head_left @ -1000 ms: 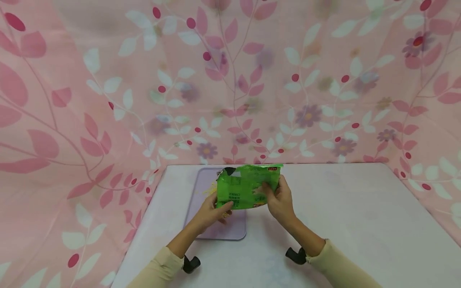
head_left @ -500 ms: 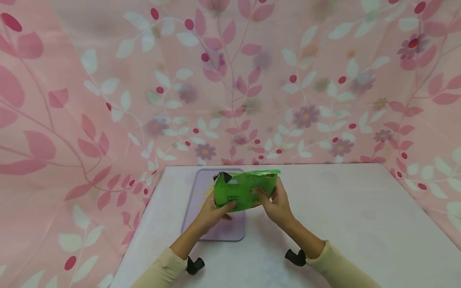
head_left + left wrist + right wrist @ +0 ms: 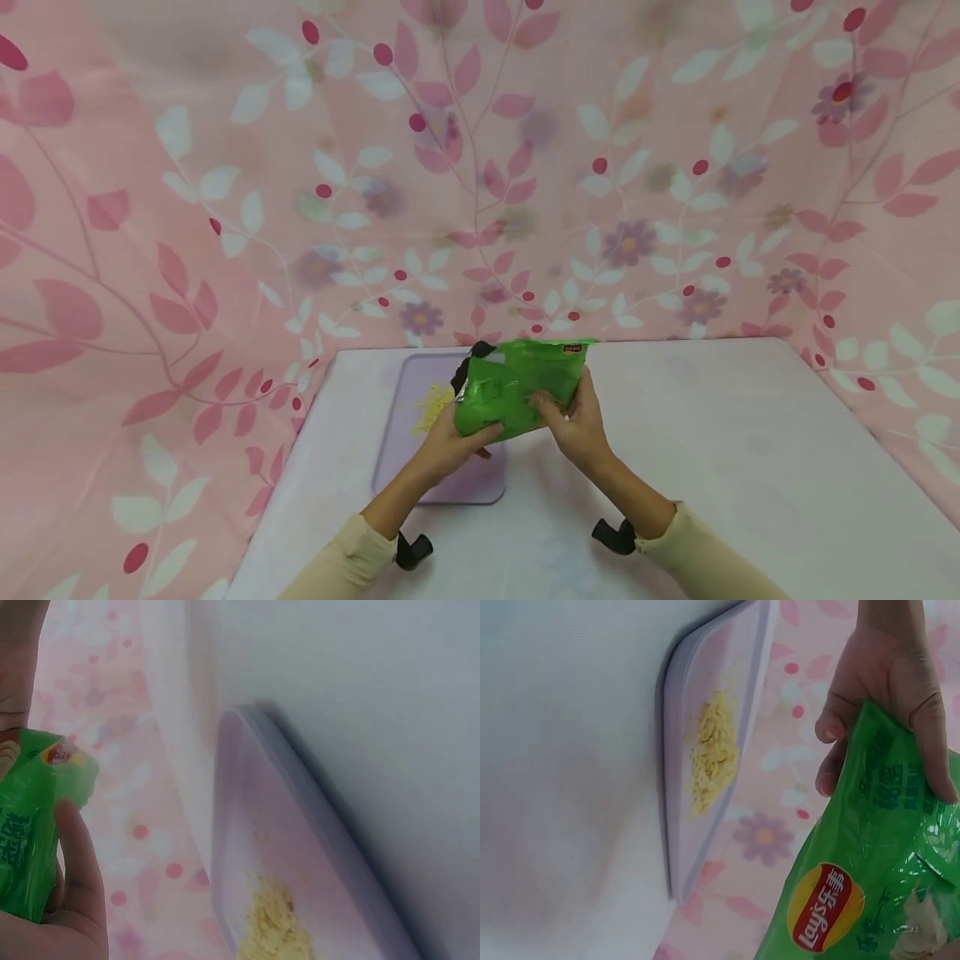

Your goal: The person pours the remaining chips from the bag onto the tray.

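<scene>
Both hands hold a green Lay's chip bag (image 3: 517, 387) above the table, over the right part of a light purple tray (image 3: 390, 467). Its torn end, with dark and silvery film showing, points left. My left hand (image 3: 442, 450) grips the bag's lower left corner, thumb across the near face. On the other end, my right hand (image 3: 581, 425) pinches the bag with its thumb on the front. A heap of yellow broken chips (image 3: 714, 754) lies on the tray, partly hidden by the left hand in the head view. The inside of the bag is hidden.
A white table (image 3: 712, 467) stretches around the tray, widest on the right. Pink floral cloth (image 3: 480, 167) hangs behind it and along the sides. Black wrist-worn pieces (image 3: 414, 550) stick out by both sleeves.
The bag dips slightly, then rises again, and its torn left end turns so more dark film shows. More of the chip heap is visible. Both hands keep their hold.
</scene>
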### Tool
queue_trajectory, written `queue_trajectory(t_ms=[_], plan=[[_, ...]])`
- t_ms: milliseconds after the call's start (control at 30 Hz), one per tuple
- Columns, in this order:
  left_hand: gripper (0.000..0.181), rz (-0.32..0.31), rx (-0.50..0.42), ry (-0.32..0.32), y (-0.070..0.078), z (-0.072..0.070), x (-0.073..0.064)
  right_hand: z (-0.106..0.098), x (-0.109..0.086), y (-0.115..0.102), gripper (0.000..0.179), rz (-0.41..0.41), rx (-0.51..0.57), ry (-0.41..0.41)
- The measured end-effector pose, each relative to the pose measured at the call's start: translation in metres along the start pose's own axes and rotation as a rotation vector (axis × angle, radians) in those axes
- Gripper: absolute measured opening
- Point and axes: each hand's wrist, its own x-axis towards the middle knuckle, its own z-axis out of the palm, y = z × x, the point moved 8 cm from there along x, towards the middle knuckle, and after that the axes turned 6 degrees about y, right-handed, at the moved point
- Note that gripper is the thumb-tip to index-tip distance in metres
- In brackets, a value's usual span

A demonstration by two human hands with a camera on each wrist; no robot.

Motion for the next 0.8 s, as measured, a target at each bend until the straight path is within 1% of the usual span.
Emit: queue_trajectory(t_ms=[100, 167, 267, 333, 400, 467, 533, 567, 667, 800], plan=[[0.057, 0.01, 0.039, -0.024, 0.001, 0.005, 0.003, 0.0, -0.001, -0.001, 0.051, 0.011, -0.048, -0.017], [0.056, 0.004, 0.032, -0.025, 0.001, 0.006, 0.004, -0.004, 0.001, -0.003, 0.049, 0.017, -0.057, -0.003], [0.045, -0.025, -0.007, 0.014, 0.0, 0.003, 0.005, -0.016, 0.005, -0.003, 0.044, 0.022, -0.086, 0.039], [0.041, -0.056, -0.042, 0.044, -0.002, 0.002, 0.005, -0.024, 0.007, -0.001, 0.041, 0.035, -0.116, 0.04], [0.042, -0.076, -0.071, 0.059, -0.004, 0.003, 0.007, -0.03, 0.008, 0.003, 0.036, 0.07, -0.17, -0.004], [0.044, -0.089, -0.086, 0.055, -0.005, 0.006, 0.01, -0.036, 0.006, 0.009, 0.032, 0.119, -0.235, -0.069], [0.046, -0.085, -0.085, 0.038, -0.006, 0.011, 0.014, -0.042, 0.003, 0.015, 0.03, 0.167, -0.304, -0.114], [0.047, -0.079, -0.078, 0.028, -0.006, 0.014, 0.016, -0.046, 0.002, 0.018, 0.03, 0.177, -0.338, -0.128], [0.045, -0.053, -0.042, 0.009, -0.007, 0.022, 0.021, -0.061, -0.002, 0.023, 0.03, 0.19, -0.417, -0.129], [0.043, -0.002, 0.044, 0.044, -0.003, 0.031, 0.029, -0.082, -0.004, 0.031, 0.027, 0.231, -0.458, -0.112]])
